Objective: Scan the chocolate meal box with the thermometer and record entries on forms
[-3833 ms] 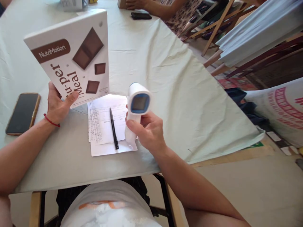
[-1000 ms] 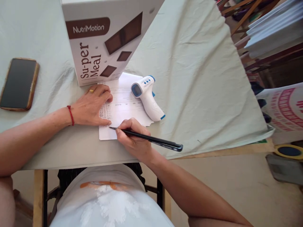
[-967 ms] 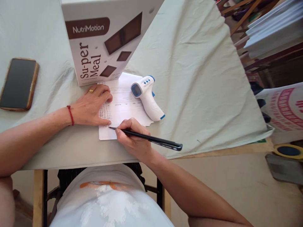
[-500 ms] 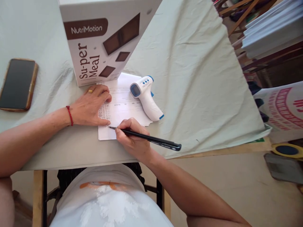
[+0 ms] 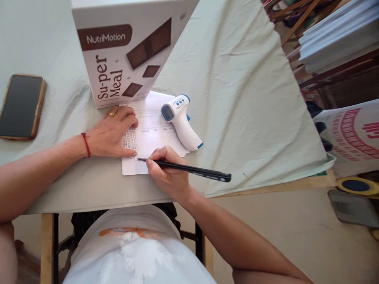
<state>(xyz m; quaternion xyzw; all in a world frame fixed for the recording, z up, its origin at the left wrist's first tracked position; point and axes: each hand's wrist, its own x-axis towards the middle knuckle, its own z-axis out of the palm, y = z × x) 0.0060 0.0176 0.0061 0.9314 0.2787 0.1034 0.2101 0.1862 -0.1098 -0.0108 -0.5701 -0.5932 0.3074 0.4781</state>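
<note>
Pinched between the fingers of my right hand [image 5: 169, 171] is a long black pen [image 5: 195, 170], its tip at the written lines low on the white paper [image 5: 148, 140]. My left hand [image 5: 112, 132] lies on the left part of that paper, thumb and fingers apart, partly covering the dense dark writing. A white and blue infrared thermometer [image 5: 185, 128] rests on the paper's right side. Just beyond my left hand, a white and brown NutriMotion box [image 5: 118, 59] stands on the paper's far edge, hiding part of it.
A dark-screened phone [image 5: 21, 106] lies at the left on the pale cloth-covered table [image 5: 237, 98]. Off the table's right edge are a stack of white sheets [image 5: 337, 39], a white bag with red print [image 5: 355, 134] and a yellow tape roll [image 5: 358, 185].
The pen's back end has swung slightly up and outward, and its tip has shifted a little to the right. My left hand keeps its place on the paper. The view has moved slightly.
</note>
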